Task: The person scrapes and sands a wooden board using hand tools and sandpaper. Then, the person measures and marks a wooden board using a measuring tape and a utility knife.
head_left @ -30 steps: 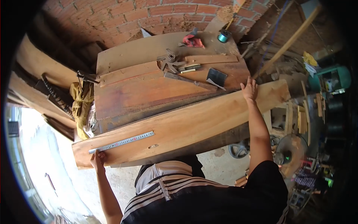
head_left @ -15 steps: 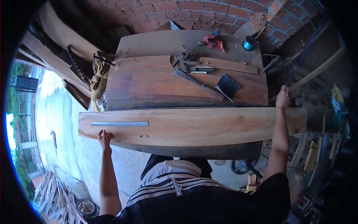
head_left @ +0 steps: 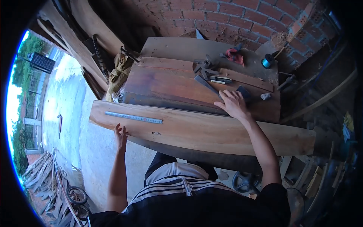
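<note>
A long pale wooden board point(head_left: 211, 126) lies across the front of the workbench, with a steel ruler point(head_left: 134, 117) flat on its left part. At the board's near left edge is my left hand point(head_left: 121, 138), fingers apart and holding nothing; whether it touches the edge I cannot tell. Past the board's far edge, my right hand point(head_left: 234, 105) reaches over the bench with spread fingers. Beneath and beside its fingers are a flat-bladed tool point(head_left: 206, 83), its handle hidden, and a dark square sheet point(head_left: 243, 92), partly covered. A small crumpled whitish thing point(head_left: 266, 96) lies to the right.
Farther back on the bench point(head_left: 170, 45) are a metal star-shaped part point(head_left: 206, 67), a utility knife point(head_left: 221, 79), a red and dark cloth point(head_left: 234, 56) and a blue spool point(head_left: 267, 61). A brick wall point(head_left: 242, 19) stands behind. Planks point(head_left: 72, 41) lean at left.
My right hand has moved left from the board's right end to the tools, its fingers opening. The crumpled thing now shows on the bench. The view has turned and shifted.
</note>
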`<state>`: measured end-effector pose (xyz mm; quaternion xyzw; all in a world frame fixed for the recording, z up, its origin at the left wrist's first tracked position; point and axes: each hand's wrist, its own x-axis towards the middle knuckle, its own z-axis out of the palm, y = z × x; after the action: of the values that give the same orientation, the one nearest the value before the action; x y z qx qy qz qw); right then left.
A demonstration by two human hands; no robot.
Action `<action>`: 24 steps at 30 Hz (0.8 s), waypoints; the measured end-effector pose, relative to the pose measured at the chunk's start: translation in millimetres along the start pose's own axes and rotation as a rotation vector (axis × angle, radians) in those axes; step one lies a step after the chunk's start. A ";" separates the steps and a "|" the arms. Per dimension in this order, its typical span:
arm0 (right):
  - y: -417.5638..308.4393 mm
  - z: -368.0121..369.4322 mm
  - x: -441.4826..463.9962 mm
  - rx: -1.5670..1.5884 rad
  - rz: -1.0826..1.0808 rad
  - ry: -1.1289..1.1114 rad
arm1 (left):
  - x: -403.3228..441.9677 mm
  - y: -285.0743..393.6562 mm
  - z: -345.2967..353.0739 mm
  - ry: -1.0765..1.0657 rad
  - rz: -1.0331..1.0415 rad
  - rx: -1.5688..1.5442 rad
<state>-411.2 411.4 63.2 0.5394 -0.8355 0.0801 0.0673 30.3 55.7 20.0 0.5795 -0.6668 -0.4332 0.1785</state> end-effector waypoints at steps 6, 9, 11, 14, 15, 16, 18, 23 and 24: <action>6.7 55.9 68.4 0.115 0.261 0.294 | 13.0 6.0 -17.4 0.118 0.347 0.304; -3.3 62.3 74.5 0.025 0.294 0.147 | 36.6 9.5 -33.3 0.058 0.445 0.299; 1.7 75.7 75.9 -0.009 0.294 0.154 | 47.7 4.7 -51.1 0.041 0.466 0.296; 5.6 63.8 70.6 0.004 0.351 0.027 | 63.5 10.0 -72.7 0.021 0.576 0.357; 7.3 54.2 71.4 -0.067 0.391 -0.098 | 65.2 16.7 -82.6 0.013 0.585 0.378; -0.6 37.4 74.0 -0.043 0.474 -0.179 | 77.6 5.3 -91.3 0.033 0.647 0.412; -7.4 20.2 66.0 -0.106 0.476 -0.129 | 88.2 6.2 -112.8 0.053 0.684 0.470; -107.6 -4.7 41.4 -0.041 0.595 -0.027 | 135.9 -31.5 -145.5 0.234 0.609 0.481; -116.8 8.3 33.5 0.062 0.646 0.010 | 145.8 -33.7 -152.5 0.223 0.608 0.487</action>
<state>-318.5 332.5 68.9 0.2477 -0.9603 0.1255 0.0262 125.4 -134.5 40.6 0.4245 -0.8675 -0.1246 0.2275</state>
